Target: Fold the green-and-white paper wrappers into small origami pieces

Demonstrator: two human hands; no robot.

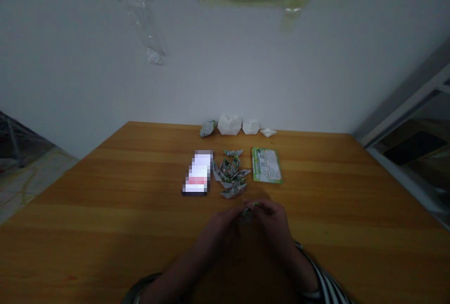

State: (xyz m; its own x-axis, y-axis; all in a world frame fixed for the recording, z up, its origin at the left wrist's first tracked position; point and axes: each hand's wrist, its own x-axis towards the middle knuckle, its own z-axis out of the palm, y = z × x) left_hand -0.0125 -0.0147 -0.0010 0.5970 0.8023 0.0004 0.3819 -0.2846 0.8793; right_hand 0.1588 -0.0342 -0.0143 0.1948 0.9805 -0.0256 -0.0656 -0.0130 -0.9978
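Observation:
Both my hands meet over the near middle of the wooden table [105,186]. My left hand [220,231] and my right hand [272,224] have their fingers pinched together on a small piece of printed paper [249,209] held between them. Just beyond lies a pile of several small folded paper shapes [231,175] with a green and white print. To its right a flat green and white printed sheet [266,165] lies on the table.
A phone [198,172] lies left of the pile, screen lit. At the table's far edge stand white folded paper shapes [229,125] and a printed one [207,128]. A white wall [225,69] rises behind. A grey frame [404,107] runs along the right.

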